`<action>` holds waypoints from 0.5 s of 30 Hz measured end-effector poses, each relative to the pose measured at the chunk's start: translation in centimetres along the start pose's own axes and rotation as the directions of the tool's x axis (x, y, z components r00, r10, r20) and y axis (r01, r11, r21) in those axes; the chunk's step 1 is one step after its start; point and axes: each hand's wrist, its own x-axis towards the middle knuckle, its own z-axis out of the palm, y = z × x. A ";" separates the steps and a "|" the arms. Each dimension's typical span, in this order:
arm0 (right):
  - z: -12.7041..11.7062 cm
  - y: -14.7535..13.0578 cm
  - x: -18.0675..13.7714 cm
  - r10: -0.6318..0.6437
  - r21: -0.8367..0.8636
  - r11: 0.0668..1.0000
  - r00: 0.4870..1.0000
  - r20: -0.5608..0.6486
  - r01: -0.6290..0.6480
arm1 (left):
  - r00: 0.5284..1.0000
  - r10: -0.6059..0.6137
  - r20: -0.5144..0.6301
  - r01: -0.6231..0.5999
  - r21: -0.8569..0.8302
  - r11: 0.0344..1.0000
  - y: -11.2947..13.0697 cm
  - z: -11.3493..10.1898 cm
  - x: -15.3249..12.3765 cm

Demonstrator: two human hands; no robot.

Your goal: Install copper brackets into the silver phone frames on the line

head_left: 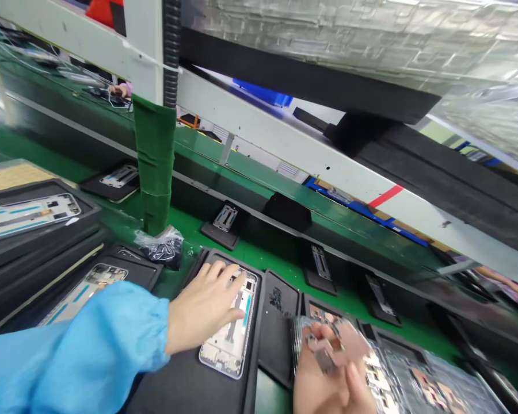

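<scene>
My left hand (207, 305), in a blue sleeve, lies with its fingers spread over the upper part of a silver phone frame (227, 353). The frame rests on a black foam tray (176, 385) and shows blue strips inside. My right hand (328, 382) grips a thin, coppery-pink phone circuit board (347, 342), raised over a clear plastic tray (397, 374) that holds several similar boards. Motion blurs the board's edges. Beside the phone frame's tray lies a black tray (278, 322) with small dark pieces in it.
More phone frames lie on black trays at the left, one (30, 213) atop a stack. A clear bag (162, 244) of dark bits sits by the green-wrapped post (155, 161). Frames on trays (224, 221) line the green belt behind. A white beam (259, 126) crosses overhead.
</scene>
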 end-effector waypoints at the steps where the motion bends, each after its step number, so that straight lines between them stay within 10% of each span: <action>1: 0.5 0.3 0.8 0.028 0.024 0.999 0.999 -0.035 -0.027 | 1.000 0.015 -0.014 -0.014 0.068 0.998 -0.6 0.2 0.5; 7: 4.2 1.4 3.8 -0.022 -0.315 0.945 0.976 0.219 0.092 | 0.980 0.196 -0.017 -0.195 0.030 0.980 -0.7 0.4 -1.4; 11: 6.0 1.9 4.6 -0.105 -0.493 0.699 0.756 0.646 0.519 | 0.916 0.385 -0.111 -0.378 0.074 0.923 -0.6 0.2 -5.3; 15: 7.2 2.3 4.9 -0.040 -0.513 0.512 0.616 0.787 0.689 | 0.858 0.499 -0.122 -0.480 0.157 0.863 -1.2 0.2 -6.4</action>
